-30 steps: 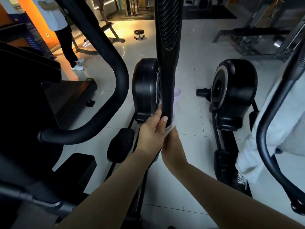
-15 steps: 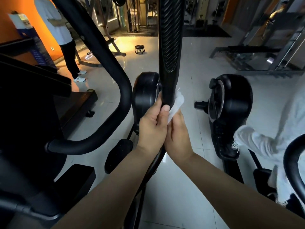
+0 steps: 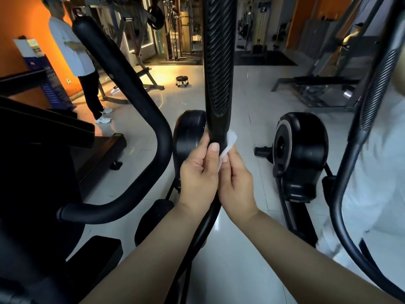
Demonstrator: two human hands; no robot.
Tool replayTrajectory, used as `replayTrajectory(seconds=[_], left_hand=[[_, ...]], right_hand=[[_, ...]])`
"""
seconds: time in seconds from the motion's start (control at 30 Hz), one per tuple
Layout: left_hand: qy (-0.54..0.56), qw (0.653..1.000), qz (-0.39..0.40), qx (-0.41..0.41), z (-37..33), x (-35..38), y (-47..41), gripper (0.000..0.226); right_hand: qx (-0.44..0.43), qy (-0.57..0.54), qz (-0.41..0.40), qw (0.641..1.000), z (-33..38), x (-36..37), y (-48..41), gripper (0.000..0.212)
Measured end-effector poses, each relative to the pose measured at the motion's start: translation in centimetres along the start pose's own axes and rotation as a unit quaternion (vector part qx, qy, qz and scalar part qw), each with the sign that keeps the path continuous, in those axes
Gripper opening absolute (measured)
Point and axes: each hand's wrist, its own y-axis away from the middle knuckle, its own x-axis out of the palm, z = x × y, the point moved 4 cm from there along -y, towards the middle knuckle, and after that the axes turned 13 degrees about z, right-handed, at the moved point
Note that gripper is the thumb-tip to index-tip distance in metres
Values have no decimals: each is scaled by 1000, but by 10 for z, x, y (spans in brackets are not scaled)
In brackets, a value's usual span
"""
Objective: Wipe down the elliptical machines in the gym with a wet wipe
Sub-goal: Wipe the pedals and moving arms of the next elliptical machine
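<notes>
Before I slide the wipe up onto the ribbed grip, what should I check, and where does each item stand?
1. Wet wipe held: ok, right hand pinches it.
2. Wipe on the handle arm: ok, it lies against the arm's right side.
3. Arm steadied: ok, left hand grips it.
4. Ribbed grip above unobstructed: ok.
5. Wipe damp enough: cannot tell.
6. Room on the right: cannot tell, person in white is close.
</notes>
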Motion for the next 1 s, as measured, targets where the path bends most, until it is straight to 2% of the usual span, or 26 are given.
replayTrajectory(seconds=[0.13,0.33,0.53,0.73,0.87,1.0], left_hand=[[5,1000,0,16,-5,0,-6,40],[5,1000,-9,12,1,0,-4,40],[9,1000,5,7,5,0,-1,41],[4,1000,14,-15,21,2,12,44],[-13,999,11,-31,30,2,16,44],[-29,999,16,-42,34,2,21,44]], right_hand=[[-26,6,-25,999,18,0,-15,37],[-9,48,4,999,-16,5,5,46],[-59,48,-2,997,4,2,-9,44],[-11,92,14,996,-28,2,12,40],[-20,97,-2,995,-22,-1,9,41],[31,49,41,997,-42,8,24,48]])
